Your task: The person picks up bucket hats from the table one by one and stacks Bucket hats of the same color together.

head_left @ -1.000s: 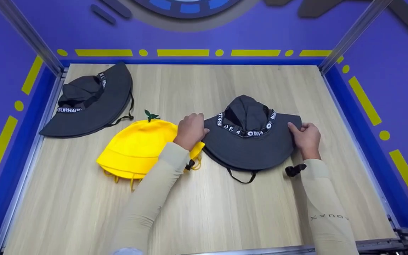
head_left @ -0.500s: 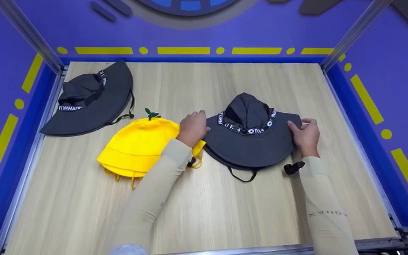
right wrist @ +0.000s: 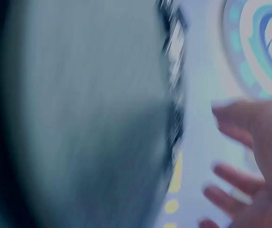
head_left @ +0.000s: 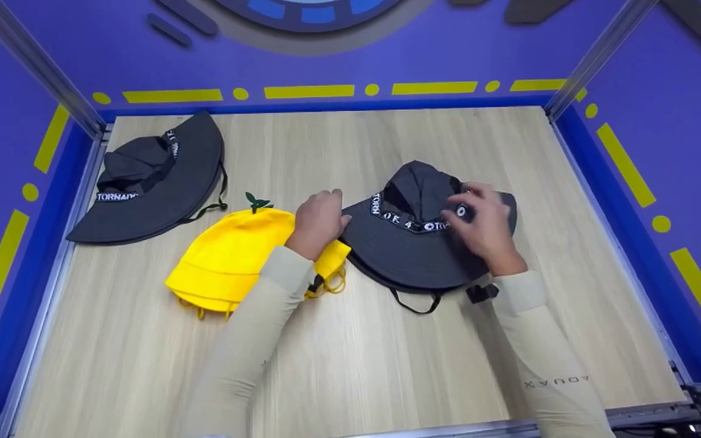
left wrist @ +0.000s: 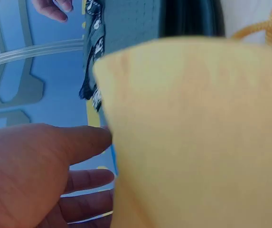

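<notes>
A dark grey sun hat (head_left: 405,258) with a black-and-white lettered band lies on the wooden table, crown away from me. At its left brim edge my left hand (head_left: 319,222) pinches the cloth between thumb and fingers; the fingertips are partly hidden. My right hand (head_left: 484,225) hovers over the right side of this hat, holding nothing, and its fingers (right wrist: 240,178) are spread apart in the right wrist view. Under my left forearm lies a yellow hat (head_left: 238,258) with a green leaf tip; its brim (left wrist: 197,128) fills much of the left wrist view.
A second dark grey sun hat (head_left: 183,194) lies at the back left of the table (head_left: 338,371), its black cord (head_left: 219,194) trailing right. Another cord loop (head_left: 420,309) hangs out below the right-hand hat. Purple-blue walls (head_left: 302,67) enclose the back and sides.
My right hand has let go of the right brim edge and moved left over the hat. The left hand keeps its place at the left brim edge; the hats stay put.
</notes>
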Demonstrator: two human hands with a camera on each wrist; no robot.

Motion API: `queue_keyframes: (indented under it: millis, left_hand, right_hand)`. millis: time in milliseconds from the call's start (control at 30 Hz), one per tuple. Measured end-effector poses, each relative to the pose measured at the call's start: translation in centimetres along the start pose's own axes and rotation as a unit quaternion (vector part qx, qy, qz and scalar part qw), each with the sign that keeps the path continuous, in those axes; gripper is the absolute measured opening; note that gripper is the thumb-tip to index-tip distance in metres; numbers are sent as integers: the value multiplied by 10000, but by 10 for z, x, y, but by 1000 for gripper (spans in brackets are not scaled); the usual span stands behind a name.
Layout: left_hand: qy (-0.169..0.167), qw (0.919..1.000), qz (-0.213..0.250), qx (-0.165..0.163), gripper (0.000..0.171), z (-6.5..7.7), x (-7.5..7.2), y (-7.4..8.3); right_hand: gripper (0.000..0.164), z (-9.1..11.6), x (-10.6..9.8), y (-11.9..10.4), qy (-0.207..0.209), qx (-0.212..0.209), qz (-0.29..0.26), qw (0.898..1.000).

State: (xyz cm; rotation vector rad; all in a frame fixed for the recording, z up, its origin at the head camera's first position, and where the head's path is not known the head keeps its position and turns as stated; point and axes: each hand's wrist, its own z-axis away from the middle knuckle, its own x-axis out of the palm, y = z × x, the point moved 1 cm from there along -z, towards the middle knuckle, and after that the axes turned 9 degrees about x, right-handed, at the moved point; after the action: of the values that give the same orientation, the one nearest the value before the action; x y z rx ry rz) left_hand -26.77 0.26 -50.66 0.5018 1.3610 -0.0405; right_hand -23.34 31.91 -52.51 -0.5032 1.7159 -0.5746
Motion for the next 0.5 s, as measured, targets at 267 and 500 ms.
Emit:
queue_keyframes:
  millis: [267,500]
  left_hand:
    - [438,9977,507,-95,43,22,-21,-28]
    - [1371,9819,1260,-333,37,49,-46,-85]
  right_hand:
    - [97,23,29,-33,-2441,112,1047,9640]
    - [112,28,46,-28,-2811,344,1342,9496]
